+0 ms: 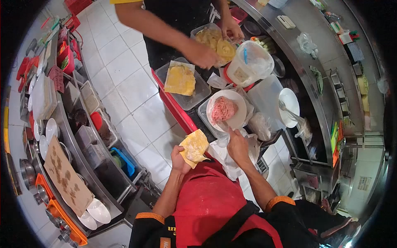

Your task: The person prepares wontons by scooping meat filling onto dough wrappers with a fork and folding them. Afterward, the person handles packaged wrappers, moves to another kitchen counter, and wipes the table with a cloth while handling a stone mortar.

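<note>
Yellow sheet (pixel 195 145) sits in left hand (pixel 179 159), fingers closed at one edge; likely light, limp, easily torn, best supported underneath. Right hand (pixel 237 145) curls beside white bowl (pixel 238 119); cannot tell its hold.

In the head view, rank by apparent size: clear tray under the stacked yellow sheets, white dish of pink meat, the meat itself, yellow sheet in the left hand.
Clear tray
White dish
Held yellow sheet
Pink meat
Nearness to the camera may enlarge the sheet.
</note>
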Tool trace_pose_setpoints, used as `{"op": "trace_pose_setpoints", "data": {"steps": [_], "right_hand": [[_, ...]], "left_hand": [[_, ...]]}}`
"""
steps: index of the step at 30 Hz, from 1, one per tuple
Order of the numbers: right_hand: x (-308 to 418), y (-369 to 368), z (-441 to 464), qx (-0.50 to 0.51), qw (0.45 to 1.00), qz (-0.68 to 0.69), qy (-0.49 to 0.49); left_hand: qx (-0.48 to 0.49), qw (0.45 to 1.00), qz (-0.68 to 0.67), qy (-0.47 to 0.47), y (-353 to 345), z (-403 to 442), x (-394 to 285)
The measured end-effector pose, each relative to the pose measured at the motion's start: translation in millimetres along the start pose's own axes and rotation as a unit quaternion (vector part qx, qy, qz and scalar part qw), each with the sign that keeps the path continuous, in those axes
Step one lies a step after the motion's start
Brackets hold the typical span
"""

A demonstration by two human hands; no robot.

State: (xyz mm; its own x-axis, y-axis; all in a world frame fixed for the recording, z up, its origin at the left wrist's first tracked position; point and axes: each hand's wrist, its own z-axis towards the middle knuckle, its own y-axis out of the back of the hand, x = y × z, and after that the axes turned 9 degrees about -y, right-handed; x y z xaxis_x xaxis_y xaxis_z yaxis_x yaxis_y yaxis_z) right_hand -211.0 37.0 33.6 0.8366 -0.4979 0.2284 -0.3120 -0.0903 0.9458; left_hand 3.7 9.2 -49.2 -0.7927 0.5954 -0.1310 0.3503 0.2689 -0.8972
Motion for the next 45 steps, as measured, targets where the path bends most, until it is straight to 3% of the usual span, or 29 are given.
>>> {"op": "trace_pose_setpoints", "data": {"steps": [10, 12, 15, 19, 22, 24, 27, 30, 33, 35, 38, 41, 43, 44, 45], "right_hand": [[-13.2, -7.0, 8.4, 0.016, 0.990, 0.130, 0.058], [-9.3, 7.5, 0.9, 0.088, 0.975, 0.201, 0.034], [1.9, 2.2, 6.8, -0.004, 0.987, 0.158, 0.040], [-14.9, -1.8, -2.9, 0.003, 0.992, 0.102, 0.078], [-19.7, 16.5, -17.9, 0.053, 0.974, 0.216, 0.051], [-7.7, 25.8, -28.7, 0.111, 0.931, 0.348, 0.014], [2.6, 16.9, -36.0, 0.042, 0.946, 0.311, 0.085], [0.1, 27.1, -43.1, 0.035, 0.943, 0.320, 0.079], [-2.1, 40.5, -46.3, 0.038, 0.943, 0.328, 0.044], [7.7, 45.4, -41.2, -0.029, 0.926, 0.355, 0.127], [9.3, 54.0, -41.5, -0.010, 0.939, 0.324, 0.118], [-2.0, 50.3, -36.1, 0.020, 0.938, 0.332, 0.094], [15.9, 55.5, -23.9, 0.007, 0.865, 0.501, -0.015], [26.9, 67.1, -15.7, 0.096, 0.840, 0.533, -0.024], [33.3, 70.2, -18.5, 0.092, 0.840, 0.534, -0.025]], "left_hand": [[-0.008, 1.000, 0.018, 0.012, -7.3, 4.2, 4.4], [0.001, 1.000, 0.016, 0.015, -6.8, 5.4, 3.6], [0.000, 1.000, 0.018, 0.020, -8.1, 8.8, 7.8], [0.017, 1.000, 0.013, 0.022, -13.9, 11.1, 4.1], [0.038, 0.998, -0.019, 0.038, -20.1, 7.1, 2.7], [0.043, 0.997, -0.040, 0.046, -28.7, 5.0, 3.7], [0.070, 0.992, -0.084, 0.061, -45.6, 0.1, 4.7], [0.026, 0.996, -0.081, 0.037, -54.2, -6.3, -0.6], [0.072, 0.993, -0.087, 0.016, -57.4, -8.2, -6.2], [0.129, 0.991, -0.031, 0.035, -61.8, -7.4, -7.3], [0.116, 0.993, -0.033, 0.001, -106.8, -16.1, -19.2], [0.143, 0.989, -0.024, 0.009, -104.5, -16.6, -24.4], [0.168, 0.984, -0.032, 0.041, -108.7, -19.6, -18.8], [0.197, 0.977, -0.038, 0.069, -112.7, -19.4, -15.7], [0.200, 0.976, -0.036, 0.073, -116.2, -18.5, -12.5]]}}
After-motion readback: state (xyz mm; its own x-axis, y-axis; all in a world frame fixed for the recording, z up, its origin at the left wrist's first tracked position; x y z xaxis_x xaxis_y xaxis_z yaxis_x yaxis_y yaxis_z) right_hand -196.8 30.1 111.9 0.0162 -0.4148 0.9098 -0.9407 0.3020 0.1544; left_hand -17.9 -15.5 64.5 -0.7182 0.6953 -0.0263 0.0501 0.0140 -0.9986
